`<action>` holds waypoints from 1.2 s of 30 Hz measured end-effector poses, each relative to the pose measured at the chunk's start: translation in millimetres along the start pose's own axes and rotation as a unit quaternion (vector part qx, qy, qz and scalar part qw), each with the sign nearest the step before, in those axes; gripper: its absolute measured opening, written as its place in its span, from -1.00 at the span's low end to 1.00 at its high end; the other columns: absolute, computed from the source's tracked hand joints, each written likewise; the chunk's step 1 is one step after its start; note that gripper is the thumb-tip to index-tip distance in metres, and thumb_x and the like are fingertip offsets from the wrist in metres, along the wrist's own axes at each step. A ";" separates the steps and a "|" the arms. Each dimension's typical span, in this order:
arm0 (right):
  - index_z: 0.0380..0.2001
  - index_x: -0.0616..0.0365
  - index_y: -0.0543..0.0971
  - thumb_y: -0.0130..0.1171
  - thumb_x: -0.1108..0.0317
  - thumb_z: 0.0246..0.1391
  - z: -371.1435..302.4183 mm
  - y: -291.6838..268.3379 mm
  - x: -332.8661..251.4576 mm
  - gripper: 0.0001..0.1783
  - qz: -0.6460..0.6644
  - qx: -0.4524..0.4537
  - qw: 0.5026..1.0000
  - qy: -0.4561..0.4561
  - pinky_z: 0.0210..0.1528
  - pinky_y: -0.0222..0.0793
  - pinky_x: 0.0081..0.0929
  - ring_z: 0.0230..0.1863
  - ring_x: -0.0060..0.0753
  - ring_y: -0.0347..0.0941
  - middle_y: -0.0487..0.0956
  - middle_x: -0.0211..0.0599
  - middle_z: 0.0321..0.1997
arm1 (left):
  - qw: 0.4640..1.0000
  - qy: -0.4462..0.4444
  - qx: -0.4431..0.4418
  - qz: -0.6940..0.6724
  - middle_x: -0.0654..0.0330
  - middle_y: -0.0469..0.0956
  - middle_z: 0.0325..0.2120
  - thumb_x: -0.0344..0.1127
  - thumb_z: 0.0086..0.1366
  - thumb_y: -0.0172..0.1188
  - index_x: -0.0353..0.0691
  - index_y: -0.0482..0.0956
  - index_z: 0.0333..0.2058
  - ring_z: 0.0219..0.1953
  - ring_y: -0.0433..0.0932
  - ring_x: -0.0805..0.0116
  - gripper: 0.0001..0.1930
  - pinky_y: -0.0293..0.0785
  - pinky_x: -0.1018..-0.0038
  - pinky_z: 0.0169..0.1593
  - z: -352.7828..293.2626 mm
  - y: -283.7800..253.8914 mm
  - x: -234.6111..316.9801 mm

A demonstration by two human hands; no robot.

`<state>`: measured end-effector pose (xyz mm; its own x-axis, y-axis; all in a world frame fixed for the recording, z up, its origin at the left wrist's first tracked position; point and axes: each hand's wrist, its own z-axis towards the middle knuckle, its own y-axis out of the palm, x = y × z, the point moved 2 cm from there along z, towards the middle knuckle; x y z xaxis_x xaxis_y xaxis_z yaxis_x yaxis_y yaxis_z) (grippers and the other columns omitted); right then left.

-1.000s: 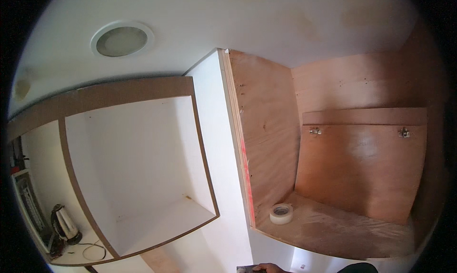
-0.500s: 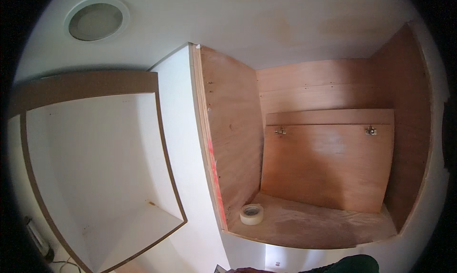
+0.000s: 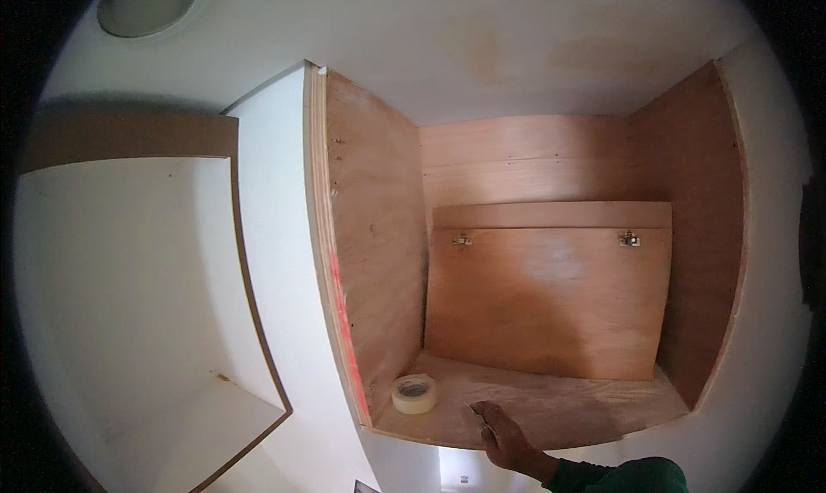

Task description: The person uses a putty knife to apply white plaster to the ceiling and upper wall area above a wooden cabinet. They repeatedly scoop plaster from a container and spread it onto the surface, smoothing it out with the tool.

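My right hand [image 3: 506,438], in a dark green sleeve [image 3: 615,476], reaches over the front edge of an open wooden cabinet [image 3: 379,235] from below. Its fingers are closed around a small, thin, pale-edged thing [image 3: 477,410] too small to name. On the dusty cabinet floor, left of this hand, lies a roll of cream masking tape [image 3: 413,402], not touched. Behind the hand, a wooden door panel [image 3: 551,299] with two metal hinges [image 3: 630,239] leans against the back, with another board's top edge [image 3: 551,214] showing above it. My left hand is out of view.
A white-lined cabinet with a brown frame [image 3: 245,278] opens on the left, past a white side panel [image 3: 274,235]. Overhead is the ceiling [image 3: 344,28] with a round light [image 3: 148,4]. A dark-edged object [image 3: 366,487] pokes in at the lower edge.
My right hand has risen from the lower edge to the cabinet's front edge. The view has shifted, so the cabinets and tape now appear further left.
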<state>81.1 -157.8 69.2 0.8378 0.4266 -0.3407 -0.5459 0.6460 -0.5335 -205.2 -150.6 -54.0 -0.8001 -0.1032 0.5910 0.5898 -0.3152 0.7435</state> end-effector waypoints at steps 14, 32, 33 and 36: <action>0.31 0.26 0.22 -0.03 0.50 0.28 -27.7 15.5 61.3 -0.46 0.043 0.089 0.980 0.175 0.31 0.23 -0.20 0.26 -0.11 0.35 0.37 0.00 0.26 | 0.977 -0.196 -0.049 0.061 0.03 0.46 0.12 -0.16 0.42 0.04 -0.28 0.30 0.27 0.02 0.52 0.17 -0.47 0.56 0.20 0.03 49.6 -18.9 -99.4; 0.37 0.19 0.14 -0.02 0.49 0.31 -13.6 3.5 65.0 -0.40 0.223 0.104 0.919 0.307 0.32 0.21 -0.33 0.25 -0.29 0.33 0.41 -0.15 0.24 | 0.972 -0.226 -0.022 0.053 -0.09 0.41 0.16 0.06 0.42 0.07 -0.27 0.29 0.26 0.08 0.51 -0.06 -0.37 0.53 -0.10 0.12 71.2 -4.3 -144.3; 0.37 0.19 0.15 -0.02 0.49 0.31 -24.3 10.9 85.2 -0.40 0.228 0.115 0.918 0.305 0.32 0.21 -0.33 0.25 -0.28 0.33 0.41 -0.15 0.25 | 0.971 -0.230 -0.028 0.054 -0.10 0.41 0.17 0.06 0.42 0.07 -0.27 0.29 0.26 0.08 0.51 -0.08 -0.38 0.52 -0.11 0.12 72.8 -4.1 -142.2; 0.37 0.20 0.16 -0.02 0.50 0.31 -14.3 3.1 66.0 -0.41 0.237 0.109 0.911 0.319 0.33 0.21 -0.34 0.25 -0.30 0.32 0.39 -0.17 0.26 | 0.973 -0.220 -0.017 0.069 -0.10 0.42 0.15 0.03 0.41 0.10 -0.26 0.31 0.25 0.06 0.52 -0.10 -0.40 0.51 -0.14 0.12 74.4 -7.5 -136.4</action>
<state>134.8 -136.7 34.0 0.3030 0.2811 -0.9106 -0.7785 0.6241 -0.0664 -92.4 -64.0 -116.8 -0.5842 0.2651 0.7671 0.6784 -0.3593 0.6409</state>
